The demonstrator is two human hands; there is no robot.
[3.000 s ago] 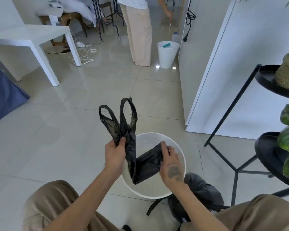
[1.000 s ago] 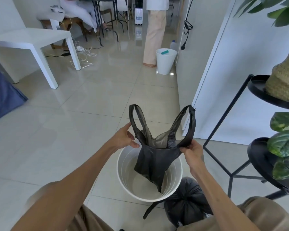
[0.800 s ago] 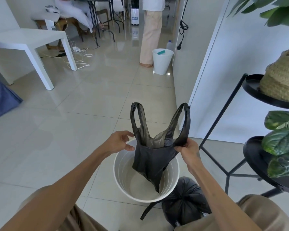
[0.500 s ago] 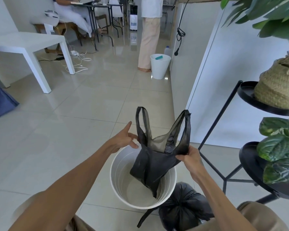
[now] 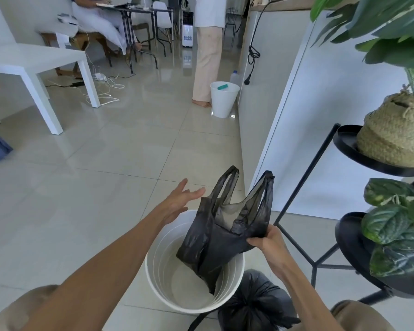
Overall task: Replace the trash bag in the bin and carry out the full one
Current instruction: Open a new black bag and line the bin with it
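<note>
A white round bin [image 5: 158, 278] stands on the tiled floor between my knees, with nothing lining it. Over it hangs a fresh black trash bag [image 5: 215, 240] with two handle loops pointing up; its lower tip dips inside the bin. My right hand [image 5: 268, 240] pinches the bag's right side just below the handles. My left hand [image 5: 179, 199] hovers to the left of the bag with fingers spread, not touching it. A full, tied black bag [image 5: 253, 304] sits on the floor right of the bin.
A black metal plant stand [image 5: 320, 261] with leafy plants and a woven basket [image 5: 392, 137] is close on the right. A white partition [image 5: 320, 111] is ahead right. Farther off: a second white bin [image 5: 222, 101], a standing person [image 5: 207, 51], a white table [image 5: 34, 58], floor cables [image 5: 105, 89].
My left hand has let go of the bag's left handle and opened, moving up and away. The bag now hangs from my right hand alone, shifted slightly right.
</note>
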